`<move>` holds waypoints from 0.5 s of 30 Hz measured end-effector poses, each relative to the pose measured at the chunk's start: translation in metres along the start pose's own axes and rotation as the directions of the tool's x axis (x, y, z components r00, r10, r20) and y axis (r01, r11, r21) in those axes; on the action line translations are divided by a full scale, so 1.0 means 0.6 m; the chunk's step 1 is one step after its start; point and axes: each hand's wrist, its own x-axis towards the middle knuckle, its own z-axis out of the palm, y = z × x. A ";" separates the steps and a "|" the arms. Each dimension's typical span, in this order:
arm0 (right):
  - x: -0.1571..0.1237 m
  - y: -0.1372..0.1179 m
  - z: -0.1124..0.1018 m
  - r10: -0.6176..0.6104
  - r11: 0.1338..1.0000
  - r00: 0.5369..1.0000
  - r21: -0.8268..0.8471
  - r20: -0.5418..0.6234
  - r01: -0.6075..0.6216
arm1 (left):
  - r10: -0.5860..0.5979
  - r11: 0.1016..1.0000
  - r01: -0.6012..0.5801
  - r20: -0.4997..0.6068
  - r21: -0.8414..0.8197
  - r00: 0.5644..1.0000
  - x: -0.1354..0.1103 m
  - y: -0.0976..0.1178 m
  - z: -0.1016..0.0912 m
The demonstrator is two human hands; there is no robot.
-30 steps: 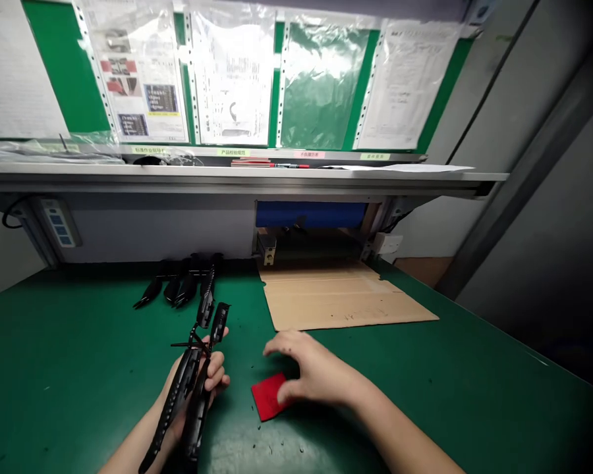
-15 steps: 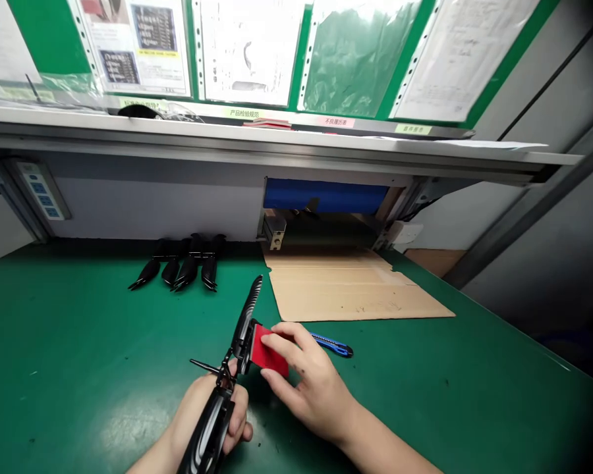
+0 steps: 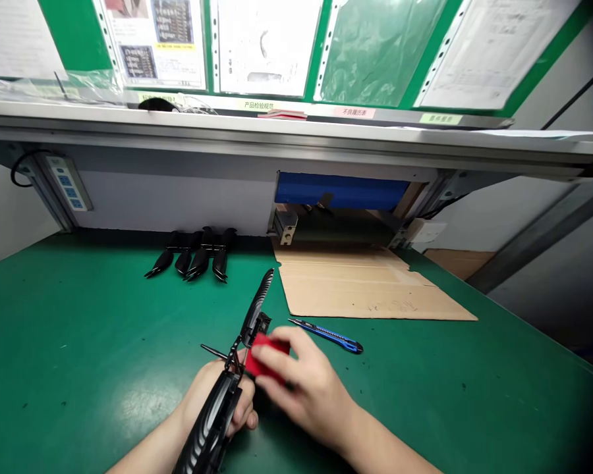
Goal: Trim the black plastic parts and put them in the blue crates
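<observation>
My left hand (image 3: 197, 394) is closed around the middle of a long glossy black plastic part (image 3: 208, 418), which slants up and away from me. A ridged, blade-like section stands at its far end, and a thin prong sticks out to the left. Between the thumb and fingers of my right hand (image 3: 312, 390) is a small red square sheet (image 3: 267, 356), pressed against the right side of the black part near its narrow joint. Motion blurs my right fingertips and the red sheet. A blue utility knife (image 3: 329, 334) lies just beyond my right hand.
Several similar black plastic parts (image 3: 197, 255) lie at the back left of the green table (image 3: 93, 342). A flat cardboard sheet (image 3: 370, 289) lies at the back right, before an opening with a blue flap (image 3: 346, 189). A shelf (image 3: 217, 135) crosses above the table.
My right hand has moved the red sheet down along the black part, from beside its upper section to near the joint. The whole view has shifted slightly.
</observation>
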 end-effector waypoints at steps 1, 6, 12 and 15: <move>0.000 0.000 0.000 0.025 1.000 0.999 -0.003 -0.025 -0.025 | 0.010 1.000 -0.009 0.003 -0.023 1.000 0.000 -0.001 0.000; 0.000 0.000 -0.003 -0.025 1.000 1.000 0.002 0.003 0.025 | 0.020 0.997 -0.018 0.025 -0.078 0.999 0.000 -0.002 0.001; -0.003 0.000 -0.008 -0.014 1.000 0.999 0.007 0.036 0.014 | 0.010 0.996 -0.006 0.054 -0.084 0.998 0.000 0.002 0.003; -0.002 -0.003 -0.011 0.027 1.000 0.999 0.014 -0.021 -0.027 | 0.012 0.997 -0.008 0.050 -0.078 0.999 -0.001 0.002 0.006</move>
